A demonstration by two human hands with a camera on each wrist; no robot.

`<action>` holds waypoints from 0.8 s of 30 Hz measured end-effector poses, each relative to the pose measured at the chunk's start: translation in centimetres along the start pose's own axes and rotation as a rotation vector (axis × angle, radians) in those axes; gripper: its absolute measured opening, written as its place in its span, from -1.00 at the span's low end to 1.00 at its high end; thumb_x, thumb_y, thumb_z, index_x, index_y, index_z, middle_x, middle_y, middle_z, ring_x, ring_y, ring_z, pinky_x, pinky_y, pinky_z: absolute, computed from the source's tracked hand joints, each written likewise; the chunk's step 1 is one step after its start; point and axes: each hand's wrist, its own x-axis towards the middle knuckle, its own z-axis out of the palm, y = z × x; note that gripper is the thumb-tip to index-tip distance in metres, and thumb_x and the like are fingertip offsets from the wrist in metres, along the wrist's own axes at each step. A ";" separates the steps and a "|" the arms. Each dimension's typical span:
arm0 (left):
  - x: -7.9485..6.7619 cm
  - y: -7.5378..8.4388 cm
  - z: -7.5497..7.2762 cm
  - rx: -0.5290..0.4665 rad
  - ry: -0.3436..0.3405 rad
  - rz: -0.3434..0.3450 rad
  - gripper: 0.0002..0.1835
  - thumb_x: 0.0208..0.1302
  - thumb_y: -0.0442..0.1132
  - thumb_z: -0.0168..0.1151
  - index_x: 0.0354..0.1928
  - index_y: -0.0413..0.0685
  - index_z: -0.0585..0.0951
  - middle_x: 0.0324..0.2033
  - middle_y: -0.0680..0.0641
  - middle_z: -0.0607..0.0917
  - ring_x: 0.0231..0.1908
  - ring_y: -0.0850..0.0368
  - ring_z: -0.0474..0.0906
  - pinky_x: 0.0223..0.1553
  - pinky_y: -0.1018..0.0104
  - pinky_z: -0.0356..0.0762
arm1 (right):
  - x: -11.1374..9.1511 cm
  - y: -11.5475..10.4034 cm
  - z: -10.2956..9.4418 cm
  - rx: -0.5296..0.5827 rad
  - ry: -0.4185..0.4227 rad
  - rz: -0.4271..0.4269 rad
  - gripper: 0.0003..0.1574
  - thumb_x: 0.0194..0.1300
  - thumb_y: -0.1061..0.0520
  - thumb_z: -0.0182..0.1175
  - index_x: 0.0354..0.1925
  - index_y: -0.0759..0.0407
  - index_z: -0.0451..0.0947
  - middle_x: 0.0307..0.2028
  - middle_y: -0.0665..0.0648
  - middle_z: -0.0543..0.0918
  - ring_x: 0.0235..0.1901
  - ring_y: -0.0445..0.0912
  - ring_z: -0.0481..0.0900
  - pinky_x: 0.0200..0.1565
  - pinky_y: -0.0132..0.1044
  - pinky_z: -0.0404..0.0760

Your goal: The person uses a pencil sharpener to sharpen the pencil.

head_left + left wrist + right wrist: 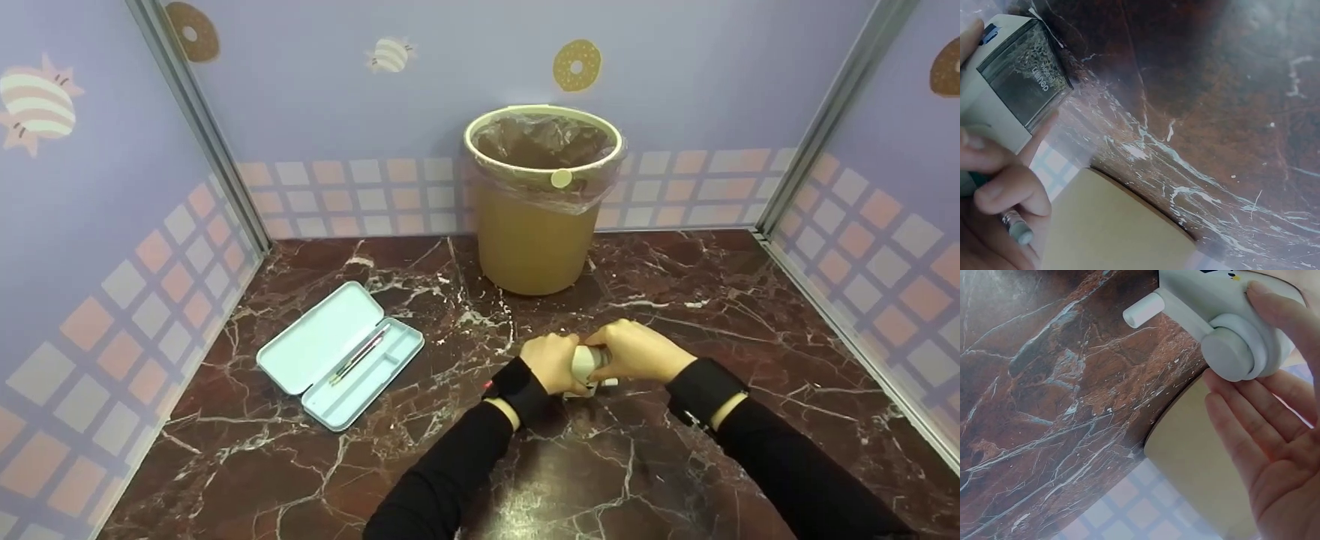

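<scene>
In front of the bin, a white hand-crank pencil sharpener (585,365) is between both hands. My right hand (641,351) grips its body, thumb on one side and fingers under the other, near the crank (1185,312). Curled fingers of my left hand (551,361) hold a pencil (1018,229), whose metal band and eraser end show in the left wrist view. That hand is right against the sharpener. The clear shavings drawer (1027,76) has shavings inside. Most of the pencil is hidden by fingers.
A tan bin (536,240) with a plastic liner stands at the back. To the left lies an unfolded light-blue pencil case (319,337) with pencils (361,354) in it. White scraps dot the dark marble tabletop (465,465). Patterned panels enclose three sides.
</scene>
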 end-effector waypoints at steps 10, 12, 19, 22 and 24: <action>-0.7 -1.6 -1.3 -0.221 -0.063 0.027 0.00 -0.11 0.17 0.64 0.40 0.05 0.41 0.15 -0.07 0.69 0.00 0.02 0.71 -0.08 0.16 0.69 | 0.0 0.0 0.0 -0.036 -0.014 0.002 -0.67 -0.04 0.08 0.59 -0.29 0.17 0.75 -0.40 0.07 0.81 -0.49 -0.19 0.65 -0.38 -0.30 0.61; -1.1 -2.2 -1.7 -0.215 -0.051 0.028 0.02 -0.10 0.17 0.64 0.42 0.04 0.40 0.22 -0.08 0.66 0.07 -0.01 0.69 0.03 0.12 0.69 | 0.0 0.0 0.0 -0.045 -0.015 0.004 -0.66 -0.04 0.09 0.60 -0.29 0.19 0.75 -0.40 0.08 0.81 -0.49 -0.19 0.65 -0.38 -0.30 0.60; -2.6 -4.6 -3.0 -0.259 0.002 0.077 -0.24 -0.07 0.06 0.65 0.21 -0.03 0.62 0.09 -0.09 0.75 0.02 0.01 0.72 0.11 0.12 0.67 | 0.0 -0.1 0.0 -0.053 -0.019 0.026 -0.65 -0.05 0.08 0.60 -0.29 0.21 0.75 -0.38 0.12 0.82 -0.49 -0.16 0.65 -0.37 -0.26 0.61; -3.3 -5.2 -3.3 -0.239 0.048 0.100 -0.47 0.01 -0.03 0.61 0.05 -0.02 0.72 -0.04 -0.05 0.82 -0.13 0.06 0.77 -0.03 0.19 0.72 | 0.0 -0.1 0.0 -0.050 -0.020 0.025 -0.65 -0.05 0.07 0.60 -0.30 0.20 0.74 -0.39 0.11 0.82 -0.50 -0.19 0.63 -0.39 -0.27 0.58; -3.7 -5.5 -3.3 -0.216 0.090 0.122 -0.61 0.07 -0.10 0.58 -0.04 -0.02 0.77 -0.13 -0.02 0.85 -0.24 0.10 0.78 -0.13 0.24 0.72 | 0.0 -0.1 0.0 -0.050 -0.019 0.020 -0.65 -0.04 0.06 0.60 -0.30 0.19 0.74 -0.39 0.10 0.81 -0.51 -0.20 0.61 -0.40 -0.29 0.56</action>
